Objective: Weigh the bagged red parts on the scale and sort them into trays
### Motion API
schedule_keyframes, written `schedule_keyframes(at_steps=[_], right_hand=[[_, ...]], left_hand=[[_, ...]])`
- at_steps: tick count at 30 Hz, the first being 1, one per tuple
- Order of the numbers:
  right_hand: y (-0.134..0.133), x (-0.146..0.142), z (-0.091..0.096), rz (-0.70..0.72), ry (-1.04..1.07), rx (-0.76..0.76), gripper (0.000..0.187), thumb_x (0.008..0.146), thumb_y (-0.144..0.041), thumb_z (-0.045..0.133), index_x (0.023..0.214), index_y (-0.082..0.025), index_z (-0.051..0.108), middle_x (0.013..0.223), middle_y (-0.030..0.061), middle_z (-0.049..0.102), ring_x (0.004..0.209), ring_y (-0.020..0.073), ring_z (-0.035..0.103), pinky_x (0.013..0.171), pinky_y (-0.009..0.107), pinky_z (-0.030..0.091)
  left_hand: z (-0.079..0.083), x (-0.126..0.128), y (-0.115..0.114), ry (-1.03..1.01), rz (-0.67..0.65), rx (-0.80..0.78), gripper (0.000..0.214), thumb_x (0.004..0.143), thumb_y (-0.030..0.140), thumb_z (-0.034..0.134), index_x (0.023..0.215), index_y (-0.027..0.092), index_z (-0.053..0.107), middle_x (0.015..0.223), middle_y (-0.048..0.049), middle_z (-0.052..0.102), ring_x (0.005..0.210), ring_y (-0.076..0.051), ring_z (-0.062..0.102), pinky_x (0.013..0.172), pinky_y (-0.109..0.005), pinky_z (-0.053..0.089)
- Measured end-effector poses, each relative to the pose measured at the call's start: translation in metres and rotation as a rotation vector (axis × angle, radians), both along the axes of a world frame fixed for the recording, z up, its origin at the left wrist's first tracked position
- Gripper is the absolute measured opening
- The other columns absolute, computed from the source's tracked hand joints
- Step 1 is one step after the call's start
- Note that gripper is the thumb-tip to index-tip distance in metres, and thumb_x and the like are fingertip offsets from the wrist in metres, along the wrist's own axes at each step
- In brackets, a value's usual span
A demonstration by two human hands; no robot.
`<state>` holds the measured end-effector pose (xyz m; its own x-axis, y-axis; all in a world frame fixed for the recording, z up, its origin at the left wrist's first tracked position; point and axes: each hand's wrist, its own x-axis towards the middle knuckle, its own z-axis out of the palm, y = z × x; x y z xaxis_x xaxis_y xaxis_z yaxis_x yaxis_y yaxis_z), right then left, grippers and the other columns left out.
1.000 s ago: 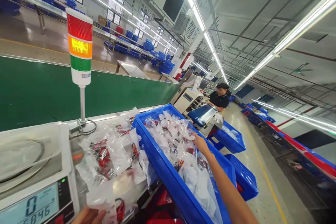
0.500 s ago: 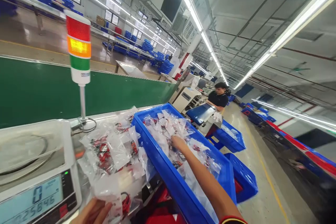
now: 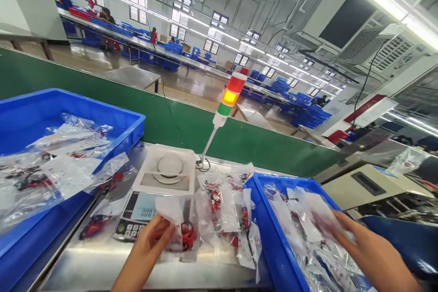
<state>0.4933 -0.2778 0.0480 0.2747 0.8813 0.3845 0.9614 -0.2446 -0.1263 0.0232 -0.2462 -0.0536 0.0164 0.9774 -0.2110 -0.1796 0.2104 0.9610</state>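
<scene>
My left hand [image 3: 147, 244] grips a clear plastic bag [image 3: 173, 223] holding a red and black cable item, just in front of a digital scale [image 3: 160, 182]. The scale's white platform bears nothing, and its display shows zeros. My right hand [image 3: 362, 248] is blurred and lies over the bags [image 3: 301, 237] in a blue plastic crate [image 3: 270, 187], its fingers among them. Whether it grips one is hidden by the blur. More bagged red cable items [image 3: 219, 210] lie on the steel bench [image 3: 85, 269] between my hands.
A second blue crate [image 3: 85, 100] of bags stands at the left. A stack light [image 3: 229, 98] on a pole rises behind the scale, before a green conveyor panel [image 3: 178, 123]. Long workbenches, several blue crates and distant co-workers [image 3: 106, 16] fill the background.
My view has swung left, bringing the scale to the middle and a second crate into sight. My right hand has moved toward the crate's right side, and my left hand still has the bag.
</scene>
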Motion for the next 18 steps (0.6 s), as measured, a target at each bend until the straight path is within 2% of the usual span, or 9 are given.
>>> schedule_keyframes(at_steps=[2,4,5,7,9,12,14,15,18], right_hand=[[0.041,-0.076,0.020,0.298,0.091,-0.001,0.045,0.092,-0.056,0.050,0.112,-0.024,0.074,0.110,0.0093,0.077,0.096,0.0351,0.074,0.080,0.042,0.060],[0.088,-0.156,0.031,0.621,0.145,0.004,0.035,0.099,-0.043,0.046,0.117,-0.026,0.071,0.116,0.0062,0.076,0.102,0.0282,0.072,0.088,0.037,0.057],[0.110,-0.192,0.032,0.735,0.149,-0.010,0.031,0.100,-0.034,0.046,0.118,-0.025,0.070,0.116,0.0061,0.076,0.103,0.0258,0.071,0.089,0.035,0.057],[0.146,-0.252,0.030,0.836,0.093,-0.078,0.031,0.098,-0.017,0.050,0.120,-0.024,0.069,0.120,0.0060,0.074,0.110,0.0243,0.069,0.093,0.036,0.055],[0.167,-0.291,0.024,0.878,0.023,-0.181,0.037,0.093,-0.011,0.058,0.126,-0.026,0.066,0.130,0.0059,0.070,0.117,0.0257,0.065,0.095,0.040,0.055],[0.169,-0.316,0.019,0.932,0.064,-0.250,0.041,0.093,-0.016,0.065,0.132,-0.026,0.063,0.134,0.0072,0.067,0.122,0.0275,0.062,0.097,0.043,0.054],[0.153,-0.315,0.015,0.935,0.238,-0.218,0.029,0.099,-0.026,0.058,0.126,-0.024,0.068,0.126,0.0081,0.071,0.118,0.0270,0.064,0.100,0.044,0.051],[0.142,-0.310,0.012,0.929,0.359,-0.215,0.028,0.102,-0.034,0.052,0.121,-0.024,0.071,0.122,0.0084,0.073,0.115,0.0264,0.066,0.101,0.043,0.050],[0.098,-0.288,-0.007,0.932,0.775,-0.356,0.055,0.100,-0.064,0.041,0.120,-0.024,0.073,0.116,0.0098,0.075,0.108,0.0266,0.069,0.095,0.041,0.054]], left_hand=[[-0.010,-0.005,-0.002,0.008,0.084,-0.014,0.066,0.069,0.075,0.071,0.109,0.023,0.071,0.107,-0.0096,0.078,0.114,-0.031,0.069,0.102,-0.041,0.054],[-0.018,-0.011,-0.005,0.009,0.162,-0.009,0.068,0.067,0.077,0.071,0.109,0.024,0.070,0.111,-0.0088,0.077,0.120,-0.031,0.066,0.107,-0.042,0.051],[-0.020,-0.014,-0.008,0.011,0.195,-0.003,0.067,0.067,0.077,0.070,0.108,0.024,0.070,0.112,-0.0084,0.076,0.122,-0.031,0.065,0.108,-0.041,0.050],[-0.022,-0.023,-0.014,0.022,0.258,0.003,0.066,0.068,0.078,0.069,0.106,0.024,0.069,0.109,-0.0073,0.077,0.120,-0.031,0.065,0.107,-0.040,0.052],[-0.022,-0.032,-0.021,0.028,0.301,-0.005,0.066,0.068,0.079,0.069,0.105,0.024,0.068,0.100,-0.0064,0.078,0.111,-0.031,0.070,0.098,-0.039,0.057],[-0.018,-0.042,-0.029,0.018,0.313,-0.020,0.068,0.067,0.080,0.068,0.104,0.023,0.065,0.090,-0.0053,0.077,0.090,-0.028,0.074,0.082,-0.036,0.062],[-0.016,-0.043,-0.031,0.011,0.283,-0.026,0.068,0.066,0.083,0.067,0.099,0.023,0.062,0.087,-0.0041,0.076,0.081,-0.026,0.074,0.076,-0.033,0.061],[-0.015,-0.041,-0.031,0.010,0.256,-0.029,0.068,0.066,0.084,0.066,0.096,0.023,0.061,0.085,-0.0033,0.076,0.078,-0.024,0.073,0.075,-0.032,0.060],[-0.014,-0.031,-0.030,0.033,0.101,-0.041,0.064,0.068,0.083,0.064,0.091,0.023,0.058,0.081,-0.0014,0.075,0.074,-0.022,0.071,0.071,-0.028,0.056]])
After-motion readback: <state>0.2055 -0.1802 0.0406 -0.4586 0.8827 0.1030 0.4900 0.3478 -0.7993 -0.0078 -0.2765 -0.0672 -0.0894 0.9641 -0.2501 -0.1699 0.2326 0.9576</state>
